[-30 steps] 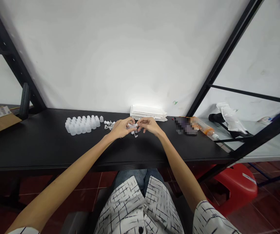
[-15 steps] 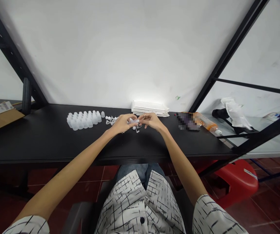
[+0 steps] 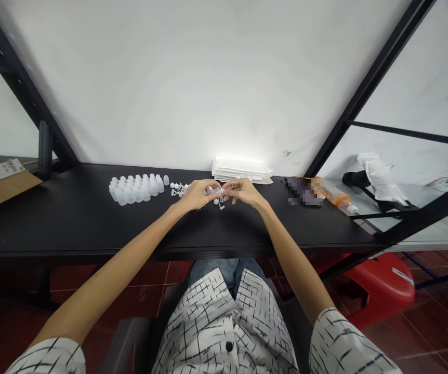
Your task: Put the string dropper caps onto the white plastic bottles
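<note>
Single head-worn view, facing forward and down. Checked shirt (image 3: 202, 327) close below lens; left hand (image 3: 197, 195) and right hand (image 3: 245, 192) farther out, mid-frame, over black tabletop (image 3: 64, 218); white wall (image 3: 193, 78) beyond.

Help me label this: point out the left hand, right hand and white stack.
Left hand (image 3: 196, 195): head view, back of the hand.
Right hand (image 3: 246, 192): head view, back of the hand.
White stack (image 3: 241, 167): head view, its top.

- We are holding our left arm (image 3: 126, 257) and right arm (image 3: 292, 259) outstretched.
- We are pinching with our left hand (image 3: 196, 194) and right hand (image 3: 245, 191), close together.
</note>
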Tool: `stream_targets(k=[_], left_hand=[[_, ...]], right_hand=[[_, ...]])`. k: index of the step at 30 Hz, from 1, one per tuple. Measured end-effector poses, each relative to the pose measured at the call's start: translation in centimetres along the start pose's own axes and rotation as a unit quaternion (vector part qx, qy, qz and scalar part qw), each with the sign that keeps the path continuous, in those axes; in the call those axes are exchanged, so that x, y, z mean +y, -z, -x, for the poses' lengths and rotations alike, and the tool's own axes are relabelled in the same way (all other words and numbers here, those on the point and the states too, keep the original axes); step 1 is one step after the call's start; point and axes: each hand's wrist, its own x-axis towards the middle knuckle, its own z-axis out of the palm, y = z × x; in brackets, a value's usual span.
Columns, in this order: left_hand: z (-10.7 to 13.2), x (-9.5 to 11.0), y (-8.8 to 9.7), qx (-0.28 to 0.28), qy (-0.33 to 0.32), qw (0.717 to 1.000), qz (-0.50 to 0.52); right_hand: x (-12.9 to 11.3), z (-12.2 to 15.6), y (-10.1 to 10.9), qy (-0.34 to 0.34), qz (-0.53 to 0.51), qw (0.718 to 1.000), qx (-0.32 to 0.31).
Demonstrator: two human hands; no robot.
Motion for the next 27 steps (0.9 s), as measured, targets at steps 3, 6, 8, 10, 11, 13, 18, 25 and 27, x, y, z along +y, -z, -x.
stream_targets(k=[3, 6, 8, 10, 11, 13, 18, 25, 27], left_hand=[[-0.02, 0.04, 0.05, 0.006, -0.005, 1.0, 0.004], [-0.13, 0.09, 0.14, 0.021, -0.012, 1.0, 0.012], [-0.22, 0.04, 0.16, 0.033, -0.016, 0.999, 0.013], [-0.28, -0.05, 0.14, 0.041, -0.014, 0.999, 0.01], [-0.29, -0.08, 0.12, 0.041, -0.01, 0.999, 0.011], [-0.24, -0.09, 0.11, 0.039, 0.008, 0.999, 0.03], [0.05, 0.32, 0.27, 0.02, 0.052, 0.99, 0.131], [0.05, 0.56, 0.08, 0.042, 0.037, 0.985, 0.164], [0.03, 0.42, 0.07, 0.048, 0.031, 0.983, 0.174]], right_hand=[[0.06, 0.0, -0.04, -0.001, -0.001, 1.0, 0.003], [0.22, -0.15, 0.04, 0.001, -0.009, 1.0, 0.02], [0.28, -0.26, 0.12, -0.001, -0.018, 0.999, 0.037], [0.27, -0.32, 0.19, -0.005, -0.024, 0.999, 0.049], [0.26, -0.32, 0.22, -0.006, -0.023, 0.998, 0.05], [0.28, -0.28, 0.28, -0.003, -0.016, 0.999, 0.042], [0.58, -0.18, 0.44, 0.015, -0.002, 1.0, -0.006], [0.36, -0.09, 0.37, 0.021, -0.014, 1.0, -0.006], [0.26, -0.04, 0.18, 0.028, -0.025, 0.999, -0.001]])
